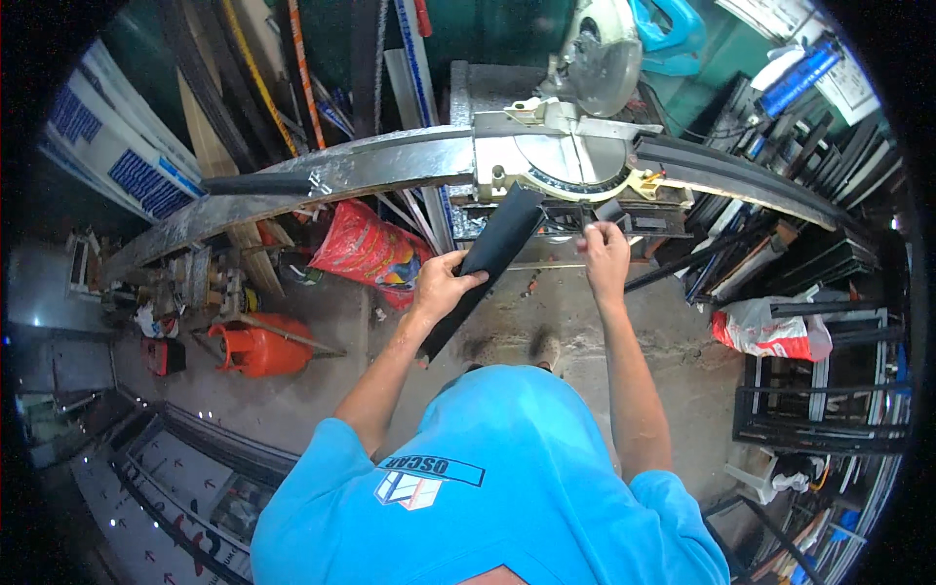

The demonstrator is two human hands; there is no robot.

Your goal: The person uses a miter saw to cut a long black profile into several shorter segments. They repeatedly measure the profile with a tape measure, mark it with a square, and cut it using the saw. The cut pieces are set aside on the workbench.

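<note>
My left hand is closed round a long black profile, thumb on top. The profile slants from beside my body up to the front edge of the mitre saw. My right hand is pinched just in front of the saw's round base. A short dark offcut shows at its fingertips and appears to be held there; the fingers partly hide it. The saw's head with its blade guard stands raised behind the base.
A long metal-topped bench runs both ways from the saw, with another black profile and screws at left. Below are a red sack and an orange gas cylinder. At right stand a plastic bag and stacked frames.
</note>
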